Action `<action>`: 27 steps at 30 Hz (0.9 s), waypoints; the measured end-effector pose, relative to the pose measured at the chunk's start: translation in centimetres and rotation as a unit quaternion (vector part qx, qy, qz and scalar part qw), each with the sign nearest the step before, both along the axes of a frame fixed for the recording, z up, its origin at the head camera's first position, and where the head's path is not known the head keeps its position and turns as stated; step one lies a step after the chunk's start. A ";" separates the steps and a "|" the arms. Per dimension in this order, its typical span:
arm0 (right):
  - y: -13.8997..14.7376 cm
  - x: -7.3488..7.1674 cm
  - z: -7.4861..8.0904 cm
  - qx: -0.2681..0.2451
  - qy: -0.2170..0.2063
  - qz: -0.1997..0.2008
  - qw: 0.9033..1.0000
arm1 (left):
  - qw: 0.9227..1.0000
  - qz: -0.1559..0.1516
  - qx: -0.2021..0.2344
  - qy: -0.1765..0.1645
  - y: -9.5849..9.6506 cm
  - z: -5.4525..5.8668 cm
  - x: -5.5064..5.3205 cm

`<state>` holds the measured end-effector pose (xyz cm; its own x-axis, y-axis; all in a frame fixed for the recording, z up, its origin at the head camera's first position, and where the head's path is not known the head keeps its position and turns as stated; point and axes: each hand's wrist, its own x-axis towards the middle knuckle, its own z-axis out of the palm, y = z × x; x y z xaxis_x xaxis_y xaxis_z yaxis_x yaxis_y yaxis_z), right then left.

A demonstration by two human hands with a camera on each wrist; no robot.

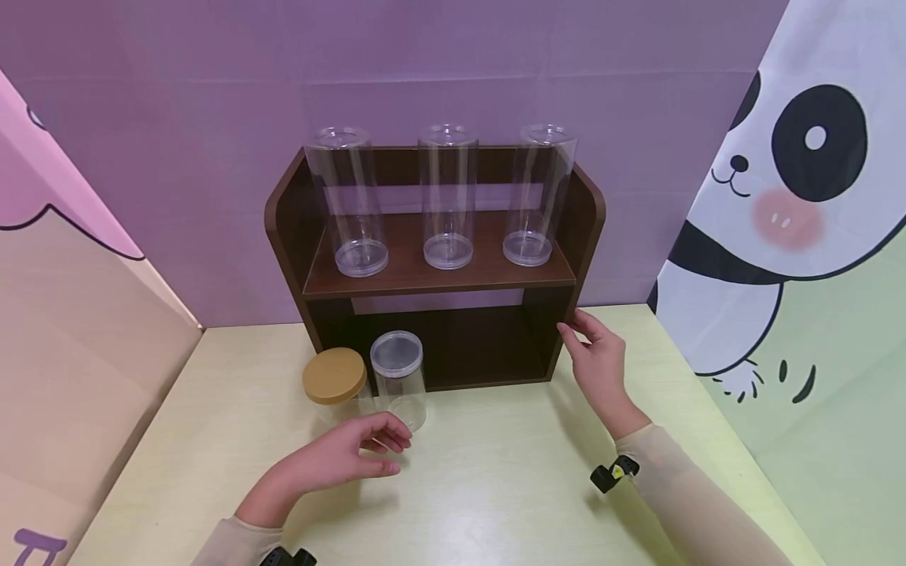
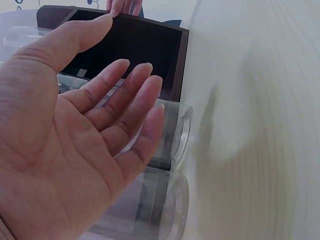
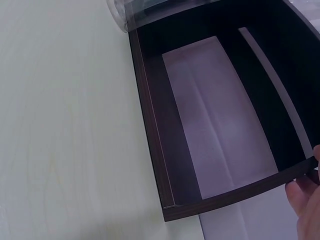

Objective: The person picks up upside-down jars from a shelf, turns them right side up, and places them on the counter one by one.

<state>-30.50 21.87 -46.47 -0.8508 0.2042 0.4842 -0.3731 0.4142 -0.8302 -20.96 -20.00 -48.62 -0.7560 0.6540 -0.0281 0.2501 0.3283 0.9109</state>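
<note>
A dark brown two-tier wooden shelf [image 1: 488, 279] stands at the back of the table. My right hand [image 1: 600, 369] pinches the front edge of its right side panel, thumb and fingers on either side of the board [image 3: 240, 195]. Relaxed and holding nothing, my left hand [image 1: 347, 452] hovers palm inward in front of two jars, fingers gently bent. One is a clear jar with a tan lid [image 1: 334, 376]; beside it stands a clear jar with a translucent lid [image 1: 397, 354]. Both are before the shelf's lower left, and the left hand partly covers the tan-lidded one.
Three tall clear cylinders stand on the upper tier: a left one [image 1: 361, 255], a middle one [image 1: 448, 251] and a right one [image 1: 528, 248]. The pale wooden table [image 1: 495, 472] meets a purple backdrop [image 1: 212, 196]. A panda-printed panel [image 1: 750, 314] rises at the right.
</note>
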 end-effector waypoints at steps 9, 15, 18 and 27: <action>-0.1 -0.1 -0.1 0.022 0.027 -0.007 0.999 | 1.000 0.008 0.000 0.022 0.2 2.0 0.8; -0.1 -0.2 -0.2 0.023 0.035 -0.009 0.999 | 0.998 0.011 0.006 0.065 0.0 3.6 0.9; -0.1 -0.2 -0.3 0.024 0.036 -0.010 0.999 | 0.996 0.020 0.013 0.085 -0.2 4.2 0.8; -0.1 -0.2 -0.4 0.033 0.045 -0.014 0.998 | 0.989 0.077 0.052 0.117 -0.3 6.3 0.3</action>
<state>-30.74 21.74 -46.88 -0.7981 0.1924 0.5710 -0.4322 0.4774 -0.7650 -20.66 -20.27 -42.32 -0.8250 0.5205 0.2203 0.4115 0.2858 0.8654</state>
